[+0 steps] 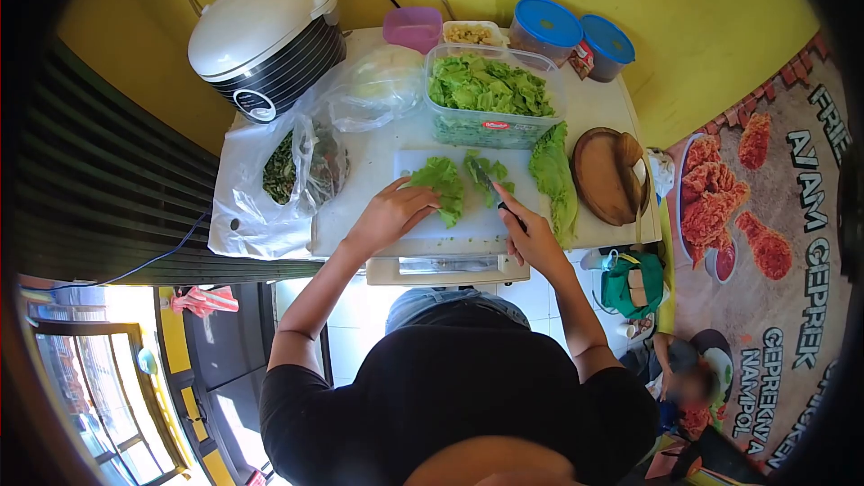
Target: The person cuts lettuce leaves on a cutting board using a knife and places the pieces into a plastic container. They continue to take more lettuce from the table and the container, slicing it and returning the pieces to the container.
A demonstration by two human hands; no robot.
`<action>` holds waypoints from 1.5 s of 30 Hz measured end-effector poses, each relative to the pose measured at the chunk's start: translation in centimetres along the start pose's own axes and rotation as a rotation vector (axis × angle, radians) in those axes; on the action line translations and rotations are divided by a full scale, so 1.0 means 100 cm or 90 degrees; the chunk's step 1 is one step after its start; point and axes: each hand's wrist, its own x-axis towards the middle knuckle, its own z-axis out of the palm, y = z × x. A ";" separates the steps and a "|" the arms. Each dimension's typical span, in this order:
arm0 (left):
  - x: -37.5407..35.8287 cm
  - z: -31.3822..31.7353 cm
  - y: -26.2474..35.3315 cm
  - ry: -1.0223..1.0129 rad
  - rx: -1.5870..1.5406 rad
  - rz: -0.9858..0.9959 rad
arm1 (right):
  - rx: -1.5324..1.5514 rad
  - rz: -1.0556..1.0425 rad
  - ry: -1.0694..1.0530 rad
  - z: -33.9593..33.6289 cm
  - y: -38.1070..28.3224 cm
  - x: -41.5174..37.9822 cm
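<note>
My left hand [396, 211] is closed on a bunch of green lettuce [443, 182] and presses it on a white cutting board [414, 160]. In my right hand [529, 234] is a knife [486, 182] with a dark handle, its blade over cut lettuce pieces [493, 168] beside the bunch. Behind the board stands a clear plastic container [490, 133] heaped with torn lettuce [490, 90]. More whole lettuce leaves [552, 180] lie at the board's right side.
A rice cooker [265, 27] stands at the back left, near plastic bags [270, 189] with greens. Blue-lidded tubs [547, 22], a purple bowl [414, 29] and a small tub of yellowish food [472, 33] line the back. A wooden mortar [598, 184] with a pestle sits right. Another person [666, 364] is low at right.
</note>
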 end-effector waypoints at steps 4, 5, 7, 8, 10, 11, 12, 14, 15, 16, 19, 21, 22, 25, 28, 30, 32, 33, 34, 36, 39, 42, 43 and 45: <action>-0.007 0.005 0.008 -0.033 0.033 0.048 | 0.019 0.020 0.001 0.001 -0.001 -0.005; -0.009 0.005 0.009 -0.036 0.030 0.046 | 0.022 0.019 0.001 0.002 0.000 -0.006; -0.011 0.001 0.011 -0.024 0.027 -0.005 | 0.027 0.017 0.002 0.003 0.001 -0.008; -0.012 0.000 0.014 -0.027 0.026 -0.007 | 0.030 0.012 0.003 0.003 0.002 -0.009; -0.015 -0.001 0.020 -0.015 0.035 -0.043 | 0.033 0.008 0.002 0.005 0.003 -0.012; -0.018 -0.001 0.019 -0.017 0.034 -0.045 | 0.030 0.010 -0.005 0.006 0.001 -0.012; -0.022 0.000 0.016 -0.026 0.050 -0.023 | 0.027 0.011 -0.011 0.006 -0.001 -0.013; -0.026 0.004 0.014 -0.037 0.066 -0.001 | 0.006 0.009 -0.029 0.009 -0.008 -0.011; -0.027 0.005 0.014 -0.022 0.042 -0.012 | -0.015 0.005 -0.047 0.011 -0.011 -0.010; -0.027 0.006 0.015 -0.006 0.017 -0.023 | -0.014 0.006 -0.048 0.015 -0.013 -0.007; -0.025 0.008 0.020 0.041 -0.007 -0.029 | -0.082 -0.036 -0.074 0.022 -0.014 0.000; -0.025 0.008 0.017 0.039 0.001 -0.019 | -0.194 -0.071 -0.086 0.024 -0.007 0.008; -0.025 0.008 0.015 0.038 0.007 -0.009 | -0.193 -0.072 -0.086 0.025 -0.003 0.010; -0.024 -0.001 0.014 0.060 0.016 -0.025 | -0.243 -0.104 -0.038 0.022 0.004 0.011; -0.028 -0.006 0.008 0.041 0.012 -0.041 | -0.207 -0.100 -0.012 0.021 0.006 0.000; -0.031 -0.007 0.009 0.028 0.005 -0.046 | -0.177 -0.021 -0.028 0.019 0.002 -0.009; -0.034 -0.006 0.012 0.013 -0.004 -0.049 | -0.151 0.009 -0.035 0.020 -0.001 -0.016; -0.035 -0.005 0.013 0.025 -0.007 -0.059 | -0.124 0.039 -0.042 0.020 -0.003 -0.019; -0.035 -0.005 0.015 0.038 -0.009 -0.069 | -0.123 0.040 -0.041 0.020 -0.004 -0.021; -0.032 0.000 0.022 0.056 -0.013 -0.121 | -0.105 0.056 -0.034 0.021 -0.008 -0.023; -0.028 0.010 0.035 0.103 0.020 -0.169 | -0.110 -0.017 -0.012 0.028 -0.015 -0.020; -0.030 0.020 0.040 0.135 0.058 -0.176 | -0.142 -0.126 -0.035 0.038 -0.013 -0.008; -0.032 0.022 0.041 0.140 0.062 -0.188 | -0.142 -0.126 -0.033 0.039 -0.013 -0.004; -0.035 0.026 0.043 0.146 0.059 -0.195 | -0.215 -0.089 -0.098 0.041 -0.013 0.004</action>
